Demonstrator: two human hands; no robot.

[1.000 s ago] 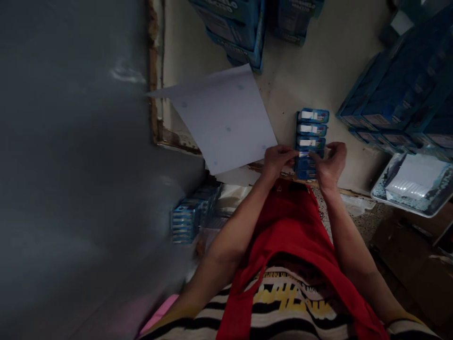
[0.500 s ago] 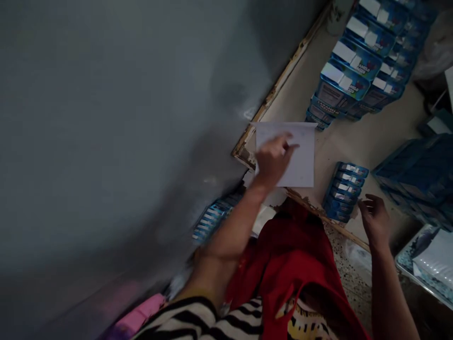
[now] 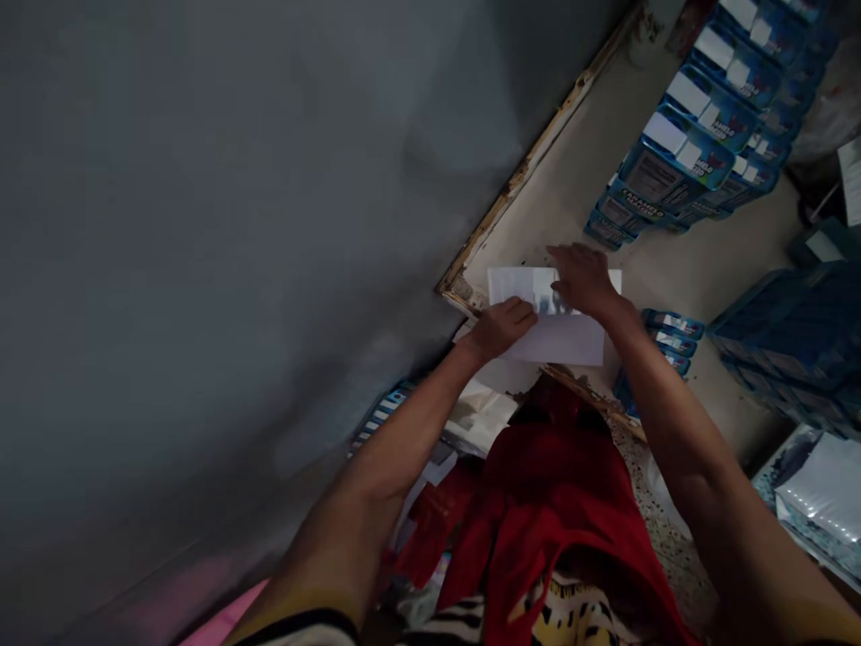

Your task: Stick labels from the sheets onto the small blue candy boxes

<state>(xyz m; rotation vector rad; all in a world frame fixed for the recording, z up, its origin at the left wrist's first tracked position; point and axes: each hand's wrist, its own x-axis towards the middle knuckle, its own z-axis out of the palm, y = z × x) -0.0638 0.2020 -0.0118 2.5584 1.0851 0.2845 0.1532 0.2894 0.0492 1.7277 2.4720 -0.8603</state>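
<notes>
A white sheet of paper [image 3: 558,343] lies at the near corner of the pale table. A crease or edge runs across it, and a shiny patch with dark marks [image 3: 546,301] shows on its upper half. My left hand [image 3: 503,325] is closed at the sheet's left side, its fingertips near the crease. Over the upper right part of the sheet is my right hand [image 3: 584,276], its thumb and fingers apart. That hand covers part of the shiny patch and the sheet's top edge.
Stacked blue caramel boxes [image 3: 700,148] stand at the back right, and more blue packs [image 3: 794,332] at the right. A short row of blue packs [image 3: 673,332] sits by my right forearm. The grey wall [image 3: 202,224] borders the table's worn left edge.
My right hand has moved left from beside the short blue row onto the sheet. My left hand has come down to the sheet's left side. The shiny patch now shows on the paper.
</notes>
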